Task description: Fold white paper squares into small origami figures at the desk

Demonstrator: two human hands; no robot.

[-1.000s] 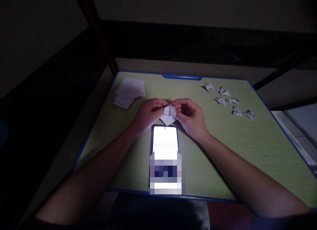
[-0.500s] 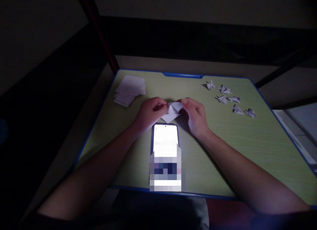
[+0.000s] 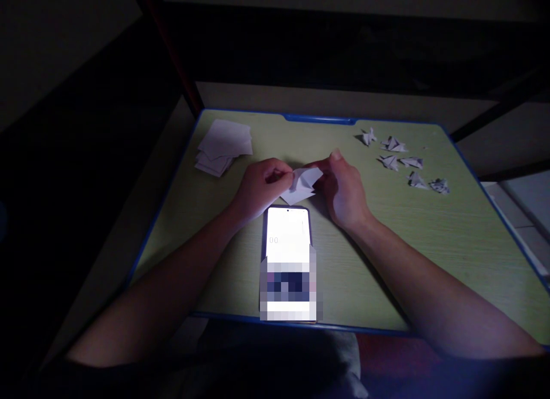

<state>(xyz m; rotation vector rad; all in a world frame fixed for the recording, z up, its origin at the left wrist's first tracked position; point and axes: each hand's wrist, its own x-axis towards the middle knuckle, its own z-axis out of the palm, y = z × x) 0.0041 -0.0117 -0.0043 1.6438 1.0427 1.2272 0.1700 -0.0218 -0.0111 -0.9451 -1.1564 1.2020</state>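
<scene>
1. Head view, and it's the only one I've got: my left hand (image 3: 260, 187) and right hand (image 3: 344, 187) meet over the middle of the desk (image 3: 429, 238), both pinched shut on a half-folded white paper piece (image 3: 303, 184).
2. The paper sits right between the two grips. Left fingertips clamp its edge at 9 o'clock; the right thumb and fingers hold the flap at 3 o'clock. Its lower point hangs down at 6 o'clock, just above the phone (image 3: 287, 241).
3. The paper is thin and matte with sharp creases: one triangular flap lifted toward the right hand, a pointed corner below.
4. The phone lies flat at 6 o'clock from the hands, a long rectangle with a bright white glowing screen; its lower end reaches the near rim.
5. At 10 o'clock there's a loose stack of square white sheets (image 3: 223, 149), fanned a bit, flat on the desk.
6. At 2 o'clock, well apart from the hands, a scatter of small finished folded figures (image 3: 404, 161), spiky and pale.
7. The desk top is pale green with a faint wood grain, rounded corners and a blue rim.
</scene>
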